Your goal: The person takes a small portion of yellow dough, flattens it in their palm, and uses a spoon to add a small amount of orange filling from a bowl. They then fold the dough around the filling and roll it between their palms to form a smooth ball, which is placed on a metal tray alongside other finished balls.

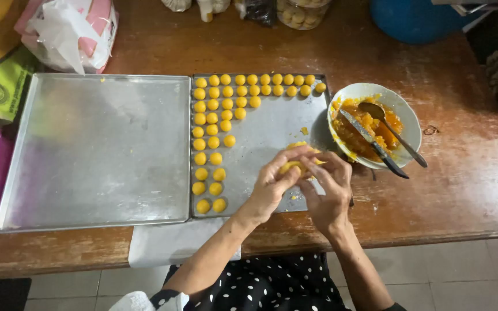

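Nearest the camera, black polka-dot cloth over the lap, both forearms reaching up over the edge of the worn brown wooden bench [462,190]. Left hand [275,184] and right hand [328,193] meet above the near right part of the smaller grey metal baking tray [272,129]; between them sits a small soft lump of yellow-orange paste [296,166]. Fingers of both hands curl loosely round the lump, cupped rather than clamped, fingertips and palms touching it; how much of it is hidden inside the hands cannot be told. Judged by its look, the lump is very light, soft and pliable, probably sticky and a little oily, easily dented or smeared, so it wants a light hold between fingertips and palm, pressure spread all round, not a pinch. A white sheet of paper [168,242] hangs over the bench edge below the trays. On the smaller tray, rows of small round yellow balls [214,129] run in columns down the left side and in lines along the far edge, close but mostly apart; a few crumbs lie on the bare metal. Just beside it to the left, the larger bare metal tray [96,150]. Right of the hands, a white bowl of orange filling [413,129] stands on the bench, touching or nearly touching the tray corner, with a metal spoon [390,129] and a dark-handled knife [373,144] resting in it. Farthest off: a plastic bag [67,31], jars, a blue tub [413,20].
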